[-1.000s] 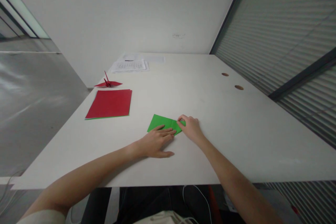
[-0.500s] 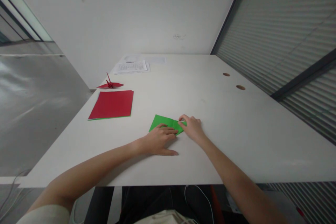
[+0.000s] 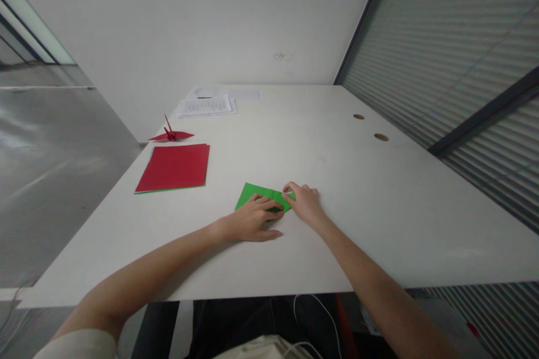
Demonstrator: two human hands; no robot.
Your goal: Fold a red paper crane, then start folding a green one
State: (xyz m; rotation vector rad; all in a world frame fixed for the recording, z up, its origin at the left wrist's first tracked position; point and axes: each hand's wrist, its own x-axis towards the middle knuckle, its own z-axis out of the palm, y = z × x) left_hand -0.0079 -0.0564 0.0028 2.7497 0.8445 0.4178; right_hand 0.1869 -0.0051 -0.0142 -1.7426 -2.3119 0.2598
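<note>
A folded sheet of green origami paper (image 3: 251, 191) lies on the white table near its front edge. Across its lower part rests my left hand (image 3: 255, 219), fingers stretched out over the paper and thumb apart on the tabletop. My right hand (image 3: 305, 199) pinches the paper's right corner between thumb and forefinger, and a bit of white underside shows there. The hands partly cover the paper, so its full outline is hidden.
To the left lies a stack of square paper (image 3: 174, 167), red on top with green beneath. Behind it stands a red paper crane (image 3: 171, 135). Printed sheets (image 3: 206, 105) lie farther back. Two round holes (image 3: 381, 137) pierce the white table (image 3: 337, 174) at right.
The camera view has shifted slightly. My left hand has moved up a little over the green paper, its fingers somewhat more bent. The right hand keeps its pinch on the corner.
</note>
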